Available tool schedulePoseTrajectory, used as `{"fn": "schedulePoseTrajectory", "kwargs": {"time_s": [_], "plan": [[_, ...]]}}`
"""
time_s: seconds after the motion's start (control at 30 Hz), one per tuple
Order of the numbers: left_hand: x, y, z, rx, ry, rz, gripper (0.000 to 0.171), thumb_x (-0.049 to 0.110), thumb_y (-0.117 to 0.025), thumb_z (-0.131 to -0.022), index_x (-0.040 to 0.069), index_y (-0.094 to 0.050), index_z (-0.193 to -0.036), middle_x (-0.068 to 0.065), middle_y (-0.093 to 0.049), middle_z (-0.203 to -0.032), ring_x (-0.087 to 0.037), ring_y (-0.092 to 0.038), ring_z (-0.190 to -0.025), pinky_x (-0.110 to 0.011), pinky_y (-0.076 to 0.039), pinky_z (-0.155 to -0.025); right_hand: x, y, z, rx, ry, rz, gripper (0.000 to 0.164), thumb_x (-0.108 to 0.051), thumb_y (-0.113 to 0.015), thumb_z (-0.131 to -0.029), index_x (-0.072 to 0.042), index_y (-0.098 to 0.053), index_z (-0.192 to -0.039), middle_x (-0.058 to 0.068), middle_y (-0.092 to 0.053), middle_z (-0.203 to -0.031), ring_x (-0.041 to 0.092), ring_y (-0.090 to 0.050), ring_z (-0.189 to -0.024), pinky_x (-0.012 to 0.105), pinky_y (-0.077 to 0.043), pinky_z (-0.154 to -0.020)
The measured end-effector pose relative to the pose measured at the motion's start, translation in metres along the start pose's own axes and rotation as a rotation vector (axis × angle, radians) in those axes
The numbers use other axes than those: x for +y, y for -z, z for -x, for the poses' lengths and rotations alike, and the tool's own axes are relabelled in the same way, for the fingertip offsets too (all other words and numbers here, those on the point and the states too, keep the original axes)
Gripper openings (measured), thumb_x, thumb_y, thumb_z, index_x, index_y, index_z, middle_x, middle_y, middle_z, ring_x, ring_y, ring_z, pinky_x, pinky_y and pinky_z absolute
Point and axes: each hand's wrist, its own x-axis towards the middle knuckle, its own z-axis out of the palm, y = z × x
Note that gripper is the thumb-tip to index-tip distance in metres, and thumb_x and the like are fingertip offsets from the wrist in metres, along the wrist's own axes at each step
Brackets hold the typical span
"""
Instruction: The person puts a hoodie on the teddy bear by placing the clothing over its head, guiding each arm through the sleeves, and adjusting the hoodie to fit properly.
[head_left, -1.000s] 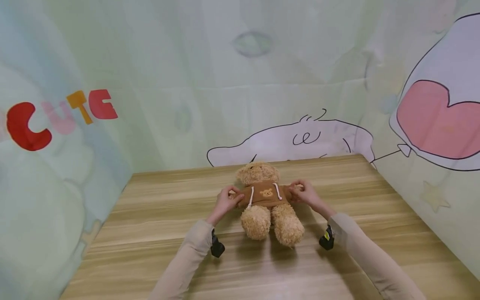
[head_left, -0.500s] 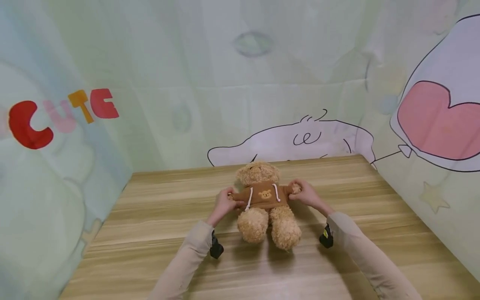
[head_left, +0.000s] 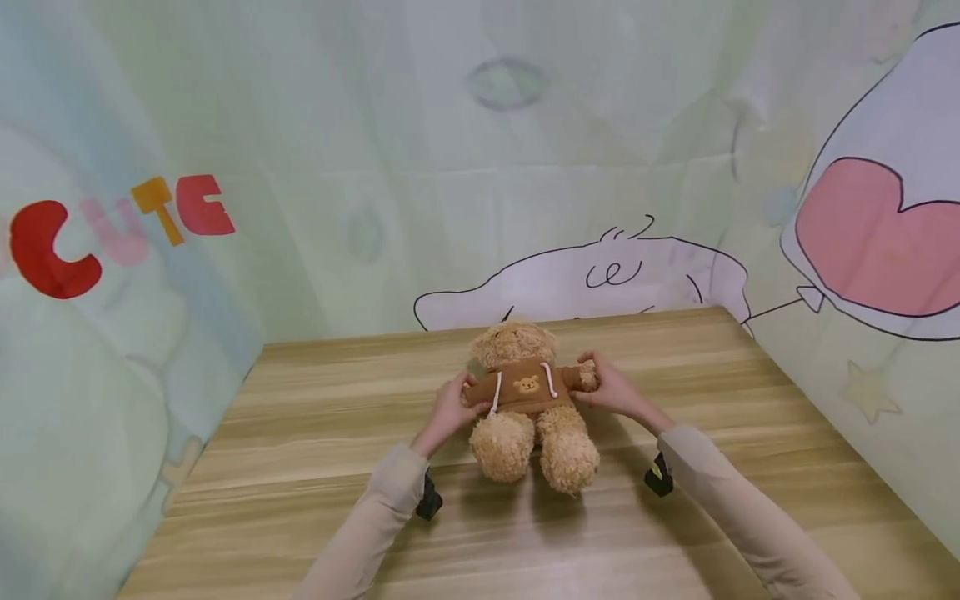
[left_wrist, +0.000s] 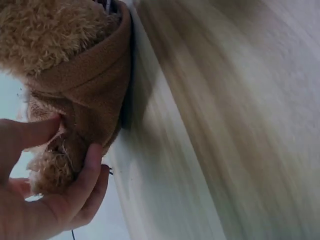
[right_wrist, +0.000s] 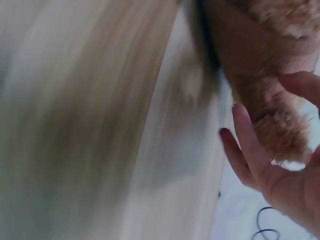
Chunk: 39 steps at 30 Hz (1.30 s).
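A curly tan teddy bear (head_left: 517, 342) in a brown hooded top (head_left: 527, 388) with white drawstrings lies face up on the wooden table (head_left: 337, 400). My left hand (head_left: 450, 408) grips its arm on the left; in the left wrist view, thumb and fingers press the brown sleeve (left_wrist: 90, 115) near the fluffy paw (left_wrist: 50, 172). At the opposite arm, my right hand (head_left: 613, 387) is spread around the other paw (right_wrist: 282, 135). There the thumb touches the sleeve, and the long fingers (right_wrist: 250, 145) reach fairly straight beside it.
Printed cloth (head_left: 337, 208) hangs behind the table and along both sides. A small black device (head_left: 429, 497) sits under the left wrist, and another dark device (head_left: 659, 477) under the right.
My right hand has gone from pinching the bear's paw to a wider spread around it. The bear has shifted slightly left, and my left hand keeps its hold.
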Motion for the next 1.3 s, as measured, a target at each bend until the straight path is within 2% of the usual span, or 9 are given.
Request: {"fn": "schedulePoseTrajectory", "kwargs": {"time_s": [0.13,0.27,0.3,0.5,0.67,0.77,0.93,1.13,1.3], "plan": [[0.063,0.045,0.008,-0.091,0.013,0.005,0.056,0.045,-0.075,-0.064,0.017,-0.053,-0.108,-0.009,-0.059,-0.095,-0.025,-0.053,-0.084,-0.035,-0.042,-0.068,0.000,-0.003,0.004,-0.102,-0.113,-0.371,0.062,-0.011,-0.051,-0.088,-0.006,-0.018,-0.140,0.030,-0.040,-0.117,0.029,-0.057,-0.092,0.035,-0.051,-0.075],[0.140,0.093,0.019,-0.194,0.123,0.250,0.058,0.026,-0.073,-0.073,0.009,-0.047,-0.121,-0.018,-0.054,-0.116,-0.028,-0.061,-0.090,-0.039,-0.049,-0.073,0.000,-0.006,0.011,-0.117,-0.257,-0.638,0.060,-0.020,-0.043,-0.094,-0.011,-0.008,-0.142,0.024,-0.005,-0.145,0.038,-0.036,-0.119,0.037,-0.046,-0.080],[0.137,0.087,0.020,-0.205,0.154,0.353,0.061,0.024,-0.072,-0.074,0.009,-0.041,-0.125,-0.020,-0.054,-0.114,-0.026,-0.063,-0.083,-0.038,-0.051,-0.066,-0.001,-0.007,0.014,-0.119,-0.271,-0.663,0.062,-0.019,-0.042,-0.094,-0.013,-0.004,-0.143,0.025,-0.004,-0.145,0.037,-0.040,-0.115,0.035,-0.046,-0.077],[0.200,0.100,0.047,-0.179,0.429,0.729,0.068,0.013,-0.061,-0.082,0.009,-0.009,-0.125,-0.026,-0.050,-0.099,-0.024,-0.063,-0.063,-0.037,-0.052,-0.051,-0.016,-0.013,0.041,-0.083,-0.242,-0.515,0.052,-0.003,-0.042,-0.090,-0.006,-0.017,-0.135,0.023,-0.045,-0.108,0.008,-0.046,-0.062,0.022,-0.040,-0.054],[0.271,0.122,0.054,-0.169,0.659,0.853,0.060,0.032,-0.053,-0.088,0.004,-0.009,-0.117,-0.020,-0.048,-0.091,-0.019,-0.061,-0.063,-0.039,-0.052,-0.054,-0.030,-0.018,0.059,-0.040,-0.182,-0.347,0.044,-0.023,-0.056,-0.087,-0.006,-0.044,-0.125,0.018,-0.051,-0.116,0.023,-0.054,-0.094,0.031,-0.048,-0.069],[0.285,0.120,0.054,-0.214,0.678,0.819,0.062,0.026,-0.057,-0.085,0.001,-0.015,-0.122,-0.021,-0.044,-0.104,-0.020,-0.056,-0.081,-0.034,-0.050,-0.063,-0.034,-0.024,0.063,-0.064,-0.172,-0.400,0.057,-0.028,-0.061,-0.084,-0.010,-0.037,-0.133,0.020,-0.034,-0.135,0.037,-0.034,-0.123,0.045,-0.041,-0.092],[0.288,0.107,0.057,-0.179,0.612,0.562,0.067,0.005,-0.070,-0.072,0.001,-0.028,-0.123,-0.026,-0.042,-0.124,-0.035,-0.043,-0.113,-0.043,-0.037,-0.092,-0.042,-0.038,0.062,0.021,-0.209,-0.452,0.059,-0.020,-0.061,-0.083,0.002,-0.035,-0.132,0.027,-0.033,-0.134,0.040,-0.030,-0.125,0.047,-0.035,-0.097],[0.287,0.095,0.054,0.032,0.664,0.457,0.065,0.001,-0.076,-0.062,0.000,-0.035,-0.112,-0.026,-0.050,-0.113,-0.036,-0.048,-0.106,-0.046,-0.038,-0.091,-0.054,-0.050,0.054,0.182,-0.297,-0.390,0.046,-0.014,-0.057,-0.085,0.009,-0.042,-0.121,0.026,-0.046,-0.117,0.033,-0.047,-0.105,0.035,-0.043,-0.082],[0.282,0.089,0.049,0.117,0.641,0.301,0.060,0.006,-0.080,-0.058,-0.002,-0.040,-0.102,-0.025,-0.056,-0.100,-0.035,-0.053,-0.096,-0.042,-0.042,-0.085,-0.056,-0.055,0.049,0.231,-0.268,-0.354,0.034,-0.006,-0.054,-0.084,0.010,-0.045,-0.112,0.024,-0.048,-0.110,0.028,-0.047,-0.098,0.028,-0.041,-0.076]]}}
